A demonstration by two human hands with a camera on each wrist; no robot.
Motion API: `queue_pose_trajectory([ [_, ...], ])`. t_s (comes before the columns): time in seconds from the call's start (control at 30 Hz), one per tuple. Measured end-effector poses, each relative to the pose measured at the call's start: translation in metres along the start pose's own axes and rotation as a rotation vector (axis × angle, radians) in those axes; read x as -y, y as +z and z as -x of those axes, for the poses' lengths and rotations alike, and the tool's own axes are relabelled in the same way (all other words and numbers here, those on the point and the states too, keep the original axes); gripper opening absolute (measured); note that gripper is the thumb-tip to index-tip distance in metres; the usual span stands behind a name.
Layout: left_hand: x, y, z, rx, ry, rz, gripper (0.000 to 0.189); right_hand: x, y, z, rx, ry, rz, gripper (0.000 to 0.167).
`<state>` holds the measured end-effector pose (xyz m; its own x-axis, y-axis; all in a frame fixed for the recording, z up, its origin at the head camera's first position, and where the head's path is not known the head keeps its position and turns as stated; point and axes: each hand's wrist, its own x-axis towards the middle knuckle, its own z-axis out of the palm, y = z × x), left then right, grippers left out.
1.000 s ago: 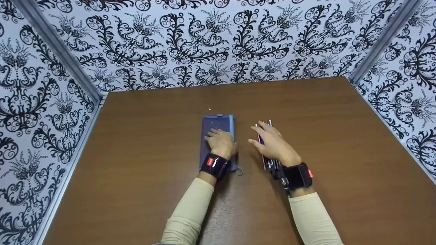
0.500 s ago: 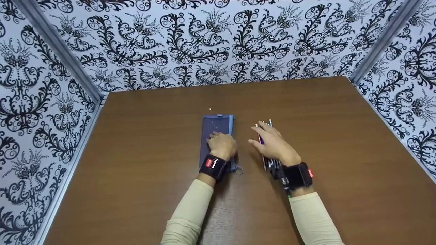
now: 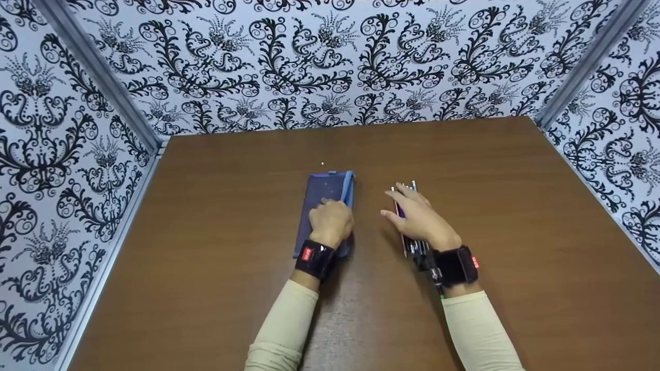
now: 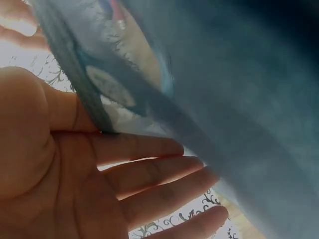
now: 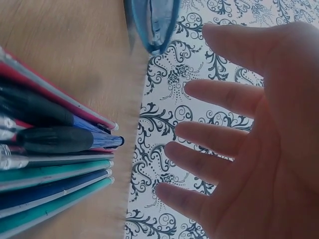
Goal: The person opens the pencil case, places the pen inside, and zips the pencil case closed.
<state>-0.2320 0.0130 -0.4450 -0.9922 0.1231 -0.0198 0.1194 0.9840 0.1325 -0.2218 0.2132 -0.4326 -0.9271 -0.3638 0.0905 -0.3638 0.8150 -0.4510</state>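
A blue zip pencil case lies at mid-table, its right edge raised and its mouth gaping. My left hand grips this case near the zip side. From the left wrist, the case's edge runs between thumb and index finger, and the other fingers stretch out against the fabric. To the right, my right hand hovers over a bundle of pens and pencils, fingers spread and holding nothing. Red, black, blue and green barrels show in the right wrist view; from the head, the hand covers most of them.
The brown table is bounded by patterned white walls at the back and sides. A tiny white speck lies beyond the case. Each wrist carries a black strap.
My left hand has closed on the pencil case and pulled its right side up, opening the mouth and shifting its near end left. The right hand stays over the pens.
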Motion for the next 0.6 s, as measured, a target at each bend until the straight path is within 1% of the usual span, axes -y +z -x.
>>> queue_pose_trajectory([
  [0.13, 0.0047, -0.0034, 0.0040, -0.064, 0.013, 0.053, 0.033, -0.0008, 0.0004, 0.0006, -0.004, 0.000, 0.005, 0.055],
  [0.27, 0.0072, -0.0043, 0.0055, -0.116, 0.004, 0.090, 0.036, -0.0014, 0.0007, 0.0007, 0.008, 0.003, 0.007, 0.056],
  [0.43, 0.0089, -0.0036, 0.0047, -0.160, -0.015, 0.130, 0.041, -0.0010, -0.0008, 0.0006, 0.011, 0.004, 0.005, 0.056],
  [0.6, 0.0096, -0.0026, 0.0044, -0.199, -0.008, 0.134, 0.042, 0.0030, -0.0002, -0.0013, -0.005, -0.040, -0.001, 0.052],
])
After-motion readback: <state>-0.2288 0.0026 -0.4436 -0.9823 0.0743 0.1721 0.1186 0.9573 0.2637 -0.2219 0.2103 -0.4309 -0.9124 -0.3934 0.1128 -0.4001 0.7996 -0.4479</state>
